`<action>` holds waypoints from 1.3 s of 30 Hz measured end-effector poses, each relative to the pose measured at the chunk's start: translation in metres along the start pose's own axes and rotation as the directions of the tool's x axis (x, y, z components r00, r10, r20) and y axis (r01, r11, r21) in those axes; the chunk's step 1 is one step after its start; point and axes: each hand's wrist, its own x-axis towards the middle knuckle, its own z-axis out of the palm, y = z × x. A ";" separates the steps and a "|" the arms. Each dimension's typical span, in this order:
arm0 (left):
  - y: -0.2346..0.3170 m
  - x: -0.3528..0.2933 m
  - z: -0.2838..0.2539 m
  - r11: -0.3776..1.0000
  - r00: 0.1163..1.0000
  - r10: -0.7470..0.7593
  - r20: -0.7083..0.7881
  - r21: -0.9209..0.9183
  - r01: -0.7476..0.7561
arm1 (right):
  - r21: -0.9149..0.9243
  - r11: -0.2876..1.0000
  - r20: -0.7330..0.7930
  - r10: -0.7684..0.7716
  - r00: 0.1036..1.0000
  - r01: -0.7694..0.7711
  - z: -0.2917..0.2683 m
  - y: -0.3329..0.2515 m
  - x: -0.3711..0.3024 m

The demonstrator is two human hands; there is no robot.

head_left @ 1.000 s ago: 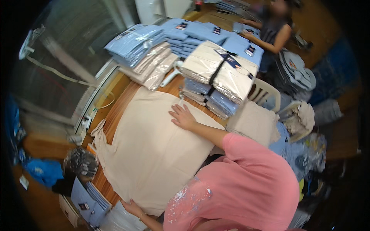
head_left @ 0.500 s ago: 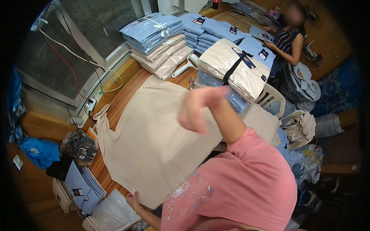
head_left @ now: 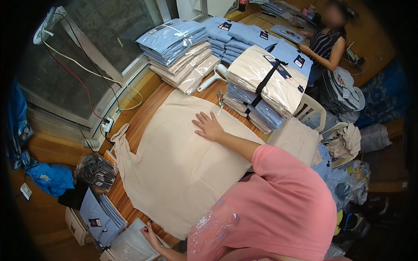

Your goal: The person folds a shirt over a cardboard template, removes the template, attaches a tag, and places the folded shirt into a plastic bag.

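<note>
A beige shirt (head_left: 174,156) lies spread over the wooden table (head_left: 150,106), with one sleeve-like part bunched at its left end. My right hand (head_left: 210,127) rests flat on the cloth's upper right part, fingers spread, holding nothing. Past the shirt's lower left edge is my left hand (head_left: 151,235), beside clear plastic bags (head_left: 133,241). Its fingers are curled, and whether something small is between them is hidden. Small metal snips (head_left: 220,99) lie just beyond the shirt, near a white-handled lint roller (head_left: 212,79).
Bagged blue shirts (head_left: 172,41) top a beige stack at the back. A strapped bundle (head_left: 257,71) stands at the right, near a white chair (head_left: 315,111). Folded blue shirts (head_left: 93,213) lean at the lower left. A person (head_left: 328,48) handles a packet at the far right.
My right hand, blurred and raised above the shirt before, has come down flat onto it. My left hand has drawn away from the shirt's lower edge.
</note>
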 end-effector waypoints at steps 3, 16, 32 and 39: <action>0.025 -0.015 0.012 0.508 0.960 0.218 -0.174 0.861 0.041 | 0.005 1.000 -0.032 0.013 0.999 -0.013 -0.001 0.005 -0.002; 0.061 0.183 0.133 0.585 0.734 0.673 0.087 0.544 -0.601 | -0.140 0.942 -0.321 -0.335 0.886 0.305 0.062 0.049 0.127; -0.002 -0.022 0.113 0.657 0.831 0.548 -0.099 0.666 -0.354 | -0.110 0.990 -0.040 -0.091 0.995 0.086 -0.014 0.057 -0.061; -0.028 -0.051 0.024 0.875 0.622 0.479 -0.620 0.278 -0.397 | 0.184 0.951 -0.281 -0.193 0.940 0.250 -0.046 0.003 -0.041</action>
